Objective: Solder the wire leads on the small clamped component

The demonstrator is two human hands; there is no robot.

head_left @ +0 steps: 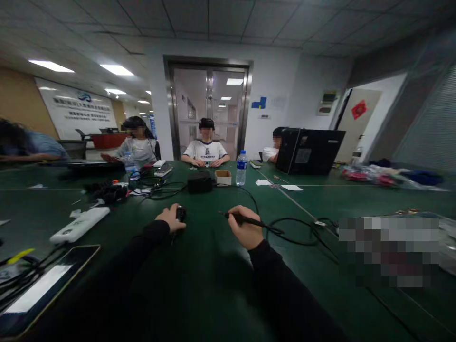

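Pinched in my right hand is a black soldering iron, held like a pen. Its thin tip points left over the green table, and a black cable trails off its back end to the right. My left hand grips a small dark piece that looks like a circuit board; the fingers partly cover it. The iron's tip is apart from this piece, with bare tabletop between them. Beyond both hands sits a black box with a cable running from it.
A small cardboard box and a water bottle stand past the black box. A white power strip, phone and tangled cables lie left. Several people sit around the table; a large black case stands far right.
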